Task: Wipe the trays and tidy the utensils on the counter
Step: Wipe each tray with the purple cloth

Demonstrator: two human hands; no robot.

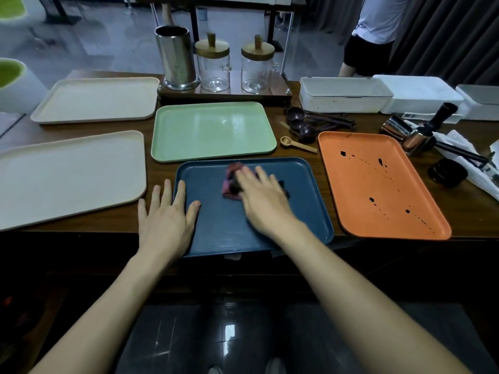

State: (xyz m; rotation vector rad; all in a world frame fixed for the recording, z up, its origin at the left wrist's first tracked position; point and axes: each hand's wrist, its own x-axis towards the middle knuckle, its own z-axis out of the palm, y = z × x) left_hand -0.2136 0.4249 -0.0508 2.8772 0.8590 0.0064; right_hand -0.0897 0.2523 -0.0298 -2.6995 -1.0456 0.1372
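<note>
Blue tray [216, 228] lies nearest on the worktop [297, 161], holding only a crumpled pink cloth [231, 182]. The right hand [263, 197] presses flat on that cloth, fingers straight. The left hand [167, 218] rests spread and flat over the tray's left rim. Just right, an orange tray [378, 184] carries dark spatters. Beyond sit a bare green tray [213, 130], dark spoons [299, 125] and 2 empty lidded glass jars [213, 68].

Purple cloth [229, 180] is blurred and partly covered by right hand [263, 197]; near cream tray [67, 179] is cropped at left edge.
</note>
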